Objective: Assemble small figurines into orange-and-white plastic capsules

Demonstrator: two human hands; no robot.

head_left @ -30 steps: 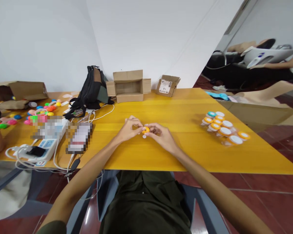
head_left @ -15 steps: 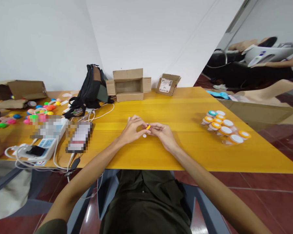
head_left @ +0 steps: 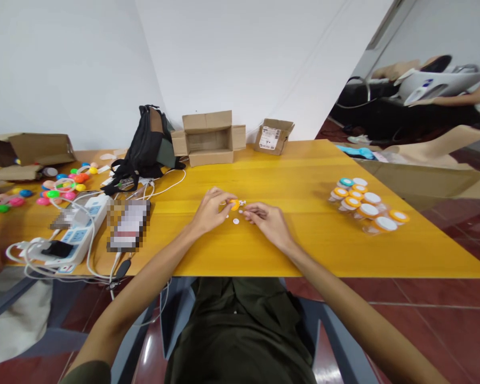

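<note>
- Centre of frame: left hand (head_left: 213, 212) pinching a small orange cap (head_left: 234, 205) between thumb and fingers, just above the surface (head_left: 304, 176) or touching it; I can't tell which.
- Right hand (head_left: 269, 220) just right of centre, fingers curled in, thumb close to them. A small white bit sits at its fingertips; from my end I cannot tell whether it is gripped.
- Small patterned white piece (head_left: 242, 202) right beside the cap, between the two hands.
- White disc (head_left: 236, 221) lying flat just below the cap, apart from both hands.
- Right of frame: cluster of clear jars (head_left: 368, 207), mostly orange-rimmed lids with white tops, one teal at the back. Well apart from the hands.
- Upper middle: open carton (head_left: 211, 159), smaller labelled box (head_left: 272, 140) to its right, black backpack (head_left: 144, 141) to its left.
- Left side: power strip (head_left: 100, 208) with white cables, a pixelated phone (head_left: 130, 226), coloured balls (head_left: 80, 178) farther up.
</note>
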